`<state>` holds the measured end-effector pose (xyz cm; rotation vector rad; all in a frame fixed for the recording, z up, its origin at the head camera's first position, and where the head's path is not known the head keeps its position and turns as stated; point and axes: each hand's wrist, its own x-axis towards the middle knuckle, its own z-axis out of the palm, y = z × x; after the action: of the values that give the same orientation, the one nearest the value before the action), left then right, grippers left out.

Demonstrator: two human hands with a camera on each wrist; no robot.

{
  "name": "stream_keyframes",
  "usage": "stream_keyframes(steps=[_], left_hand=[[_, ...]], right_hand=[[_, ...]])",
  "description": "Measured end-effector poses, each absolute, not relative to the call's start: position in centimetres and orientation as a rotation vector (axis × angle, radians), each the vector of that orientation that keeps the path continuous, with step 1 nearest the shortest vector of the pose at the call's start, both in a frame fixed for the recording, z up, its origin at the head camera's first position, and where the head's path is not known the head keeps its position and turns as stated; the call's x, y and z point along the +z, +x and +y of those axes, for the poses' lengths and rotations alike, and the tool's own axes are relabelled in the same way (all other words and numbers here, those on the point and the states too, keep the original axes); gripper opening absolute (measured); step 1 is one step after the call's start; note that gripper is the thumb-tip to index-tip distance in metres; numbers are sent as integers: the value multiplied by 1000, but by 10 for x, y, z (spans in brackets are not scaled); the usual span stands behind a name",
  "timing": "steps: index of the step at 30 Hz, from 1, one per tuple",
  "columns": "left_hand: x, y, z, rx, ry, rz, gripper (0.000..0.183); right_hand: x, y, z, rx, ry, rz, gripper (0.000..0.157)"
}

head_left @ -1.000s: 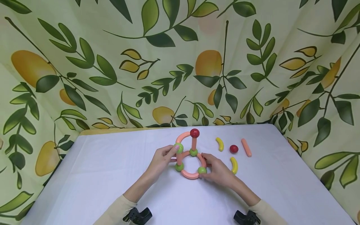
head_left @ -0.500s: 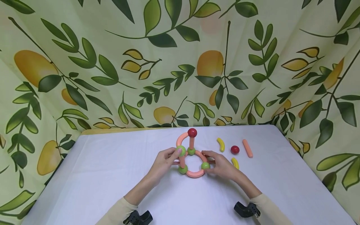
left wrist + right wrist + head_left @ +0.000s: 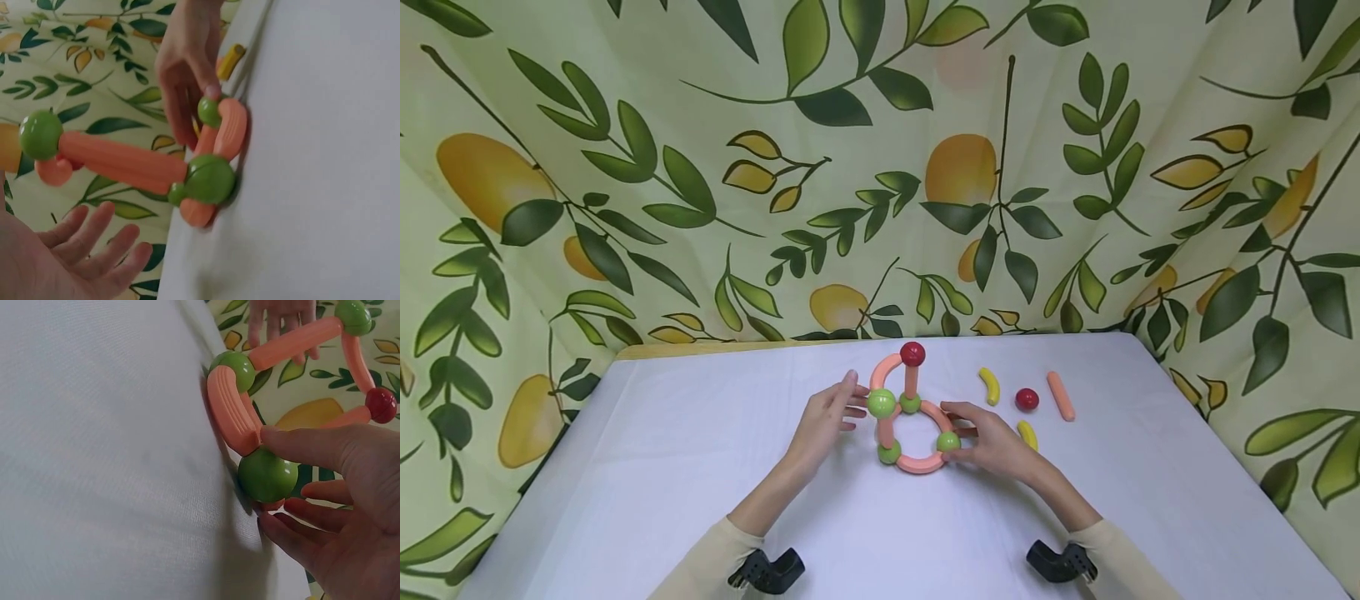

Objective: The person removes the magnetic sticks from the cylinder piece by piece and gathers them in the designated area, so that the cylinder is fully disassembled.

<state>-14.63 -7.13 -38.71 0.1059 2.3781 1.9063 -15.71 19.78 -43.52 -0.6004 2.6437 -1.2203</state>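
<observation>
On the white table stands a magnetic rod-and-ball structure. Its base ring joins curved salmon rods [image 3: 919, 464] with green balls. Two straight rods rise from the ring: a front rod [image 3: 122, 162] topped by a green ball [image 3: 882, 403], and a rear rod topped by a red ball [image 3: 913, 353]. An arched rod [image 3: 883, 369] links those tops. My left hand [image 3: 822, 421] is beside the upper green ball, fingers spread and holding nothing. My right hand [image 3: 988, 437] pinches the ring at its right green ball [image 3: 267, 475], thumb against the rod's end there, fingers curled on the far side.
Right of the structure lie two yellow curved rods [image 3: 988, 386] [image 3: 1027, 435], a loose red ball [image 3: 1027, 399] and a straight salmon rod [image 3: 1061, 396]. A leaf-and-fruit patterned curtain [image 3: 850, 242] hangs behind the table [image 3: 700, 433].
The structure shifted and turned slightly between the first two frames. My left hand has since let go of the upper green ball and drawn left; my right hand stays at the ring.
</observation>
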Motion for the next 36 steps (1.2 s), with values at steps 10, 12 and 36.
stream_keyframes(steps=[10, 12, 36], left_hand=[[-383, -183, -66, 2034, 323, 2259, 58], [-381, -190, -62, 2038, 381, 2203, 58], [-382, -210, -47, 2038, 511, 2009, 49]], right_hand=[[-436, -155, 197, -1263, -543, 2647, 72], [-437, -155, 196, -1280, -528, 2636, 71], [-437, -162, 197, -1328, -526, 2588, 66]])
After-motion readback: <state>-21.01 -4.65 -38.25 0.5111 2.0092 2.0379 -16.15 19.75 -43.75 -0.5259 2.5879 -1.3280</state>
